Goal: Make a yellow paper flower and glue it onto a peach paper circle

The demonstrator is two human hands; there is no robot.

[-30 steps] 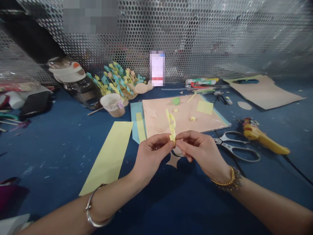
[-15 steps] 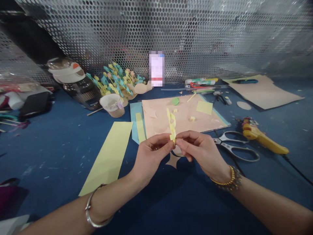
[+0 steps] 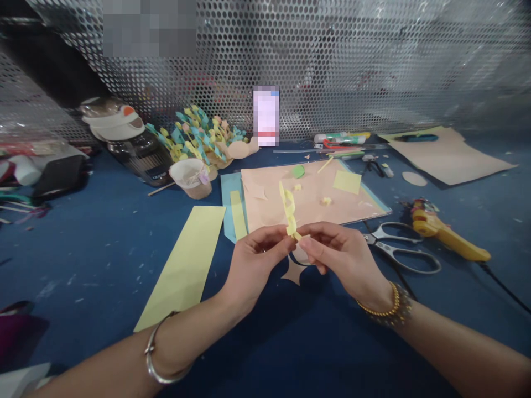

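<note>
The left hand (image 3: 259, 257) and right hand (image 3: 336, 249) pinch a curled yellow paper strip (image 3: 289, 213) between their fingers above a blue worktop (image 3: 257, 348).

The single head camera looks from the wearer's eye level, forward and down over the scuffed dark-blue tabletop (image 3: 103, 249), near enough that both forearms enter from the bottom corners (the wide lens seems to bend the edges). The upright perforated silvery metal panel (image 3: 352, 66) fills the top; no second view shares the scene.
</note>
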